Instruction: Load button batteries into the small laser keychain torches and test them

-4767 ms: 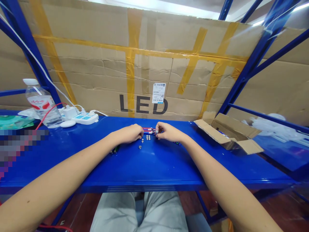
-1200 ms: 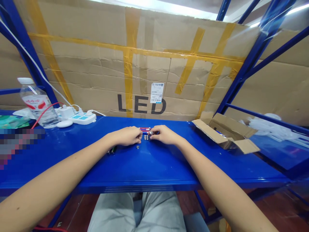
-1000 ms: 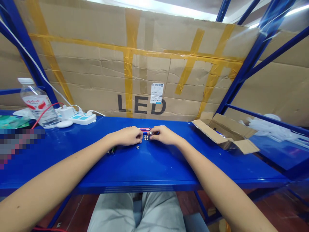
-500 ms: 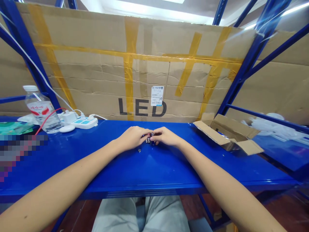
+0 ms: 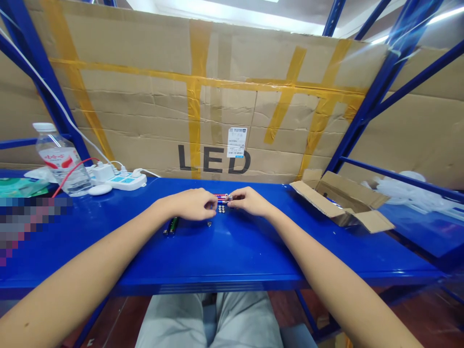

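Note:
My left hand (image 5: 195,204) hovers low over the table, fingers curled, with a gap between thumb and fingertips and nothing visible in it. My right hand (image 5: 249,201) has thumb and fingers pinched at the right end of a row of red-and-purple batteries (image 5: 219,197); a small shiny bit shows at the fingertips, too small to name. Just in front of that row, several small silver round pieces (image 5: 221,209) lie in a neat block. One more small silver piece (image 5: 209,224) sits apart, nearer me. Dark green batteries (image 5: 171,226) lie beside my left wrist.
An open cardboard box (image 5: 344,198) stands on the right of the blue table (image 5: 217,256). To the left are a water bottle (image 5: 61,159), a white power strip (image 5: 126,181) with cables, and a white oval object (image 5: 100,189). A large carton (image 5: 152,116) walls off the back.
My left hand has drawn back to the left, uncovering the silver pieces and red-and-purple batteries. My right hand has shifted slightly up to the batteries' end. Green batteries now show beside my left wrist.

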The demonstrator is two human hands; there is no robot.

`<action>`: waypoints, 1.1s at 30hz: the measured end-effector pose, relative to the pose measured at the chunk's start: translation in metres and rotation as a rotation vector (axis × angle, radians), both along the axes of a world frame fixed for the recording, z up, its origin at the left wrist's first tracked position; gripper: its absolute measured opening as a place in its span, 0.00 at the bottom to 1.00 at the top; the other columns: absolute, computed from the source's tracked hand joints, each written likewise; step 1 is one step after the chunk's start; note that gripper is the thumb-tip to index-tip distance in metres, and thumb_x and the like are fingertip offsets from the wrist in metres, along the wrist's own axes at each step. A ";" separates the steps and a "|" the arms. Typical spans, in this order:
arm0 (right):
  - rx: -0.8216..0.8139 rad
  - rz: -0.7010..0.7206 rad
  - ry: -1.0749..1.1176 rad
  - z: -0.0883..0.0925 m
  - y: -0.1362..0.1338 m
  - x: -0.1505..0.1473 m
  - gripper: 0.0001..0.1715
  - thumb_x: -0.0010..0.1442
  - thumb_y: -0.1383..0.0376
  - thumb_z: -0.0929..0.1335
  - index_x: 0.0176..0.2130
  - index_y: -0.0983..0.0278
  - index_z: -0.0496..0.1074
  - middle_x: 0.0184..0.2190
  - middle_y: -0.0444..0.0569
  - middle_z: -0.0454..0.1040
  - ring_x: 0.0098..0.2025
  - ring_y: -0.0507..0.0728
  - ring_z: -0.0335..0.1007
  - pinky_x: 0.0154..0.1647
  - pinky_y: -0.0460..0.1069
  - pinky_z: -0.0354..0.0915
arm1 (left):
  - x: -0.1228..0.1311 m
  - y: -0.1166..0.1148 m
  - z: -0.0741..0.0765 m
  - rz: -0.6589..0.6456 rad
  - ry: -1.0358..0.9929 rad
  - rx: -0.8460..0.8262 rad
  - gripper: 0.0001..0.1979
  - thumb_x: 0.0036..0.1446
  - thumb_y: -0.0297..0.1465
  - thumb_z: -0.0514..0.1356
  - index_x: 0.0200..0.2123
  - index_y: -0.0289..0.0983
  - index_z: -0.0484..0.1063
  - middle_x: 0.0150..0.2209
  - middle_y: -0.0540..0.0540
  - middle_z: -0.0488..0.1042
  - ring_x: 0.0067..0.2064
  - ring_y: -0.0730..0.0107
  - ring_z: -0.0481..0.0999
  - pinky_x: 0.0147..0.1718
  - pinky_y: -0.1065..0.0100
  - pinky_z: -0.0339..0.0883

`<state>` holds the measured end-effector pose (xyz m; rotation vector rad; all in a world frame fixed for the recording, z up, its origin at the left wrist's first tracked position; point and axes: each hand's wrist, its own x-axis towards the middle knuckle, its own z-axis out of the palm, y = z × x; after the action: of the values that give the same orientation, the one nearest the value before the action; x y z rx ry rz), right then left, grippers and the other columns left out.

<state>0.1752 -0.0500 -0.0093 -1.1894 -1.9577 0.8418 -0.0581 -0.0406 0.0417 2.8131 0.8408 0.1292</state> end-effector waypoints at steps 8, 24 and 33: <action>0.039 0.033 -0.070 -0.003 -0.004 -0.007 0.11 0.53 0.60 0.70 0.33 0.66 0.77 0.30 0.46 0.77 0.33 0.55 0.69 0.38 0.49 0.63 | -0.003 -0.001 -0.004 -0.035 0.159 -0.235 0.06 0.51 0.30 0.59 0.35 0.40 0.71 0.29 0.51 0.74 0.28 0.69 0.70 0.25 0.71 0.57; 0.184 0.095 -0.182 0.002 -0.014 -0.017 0.10 0.60 0.62 0.68 0.32 0.66 0.76 0.30 0.46 0.75 0.35 0.55 0.67 0.38 0.48 0.61 | 0.015 0.011 -0.030 -0.030 -0.536 -0.196 0.06 0.59 0.30 0.57 0.38 0.37 0.72 0.33 0.48 0.79 0.35 0.69 0.78 0.36 0.70 0.67; 0.321 -0.026 -0.231 -0.001 -0.011 -0.016 0.14 0.63 0.70 0.64 0.43 0.62 0.78 0.37 0.50 0.76 0.41 0.57 0.69 0.45 0.51 0.62 | 0.015 0.012 -0.031 0.053 -0.537 -0.132 0.06 0.60 0.31 0.56 0.33 0.37 0.72 0.25 0.51 0.75 0.28 0.70 0.74 0.31 0.70 0.64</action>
<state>0.1592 -0.0605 -0.0102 -1.1545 -2.1573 0.3680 -0.0429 -0.0283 0.0108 2.4441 0.7548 0.7648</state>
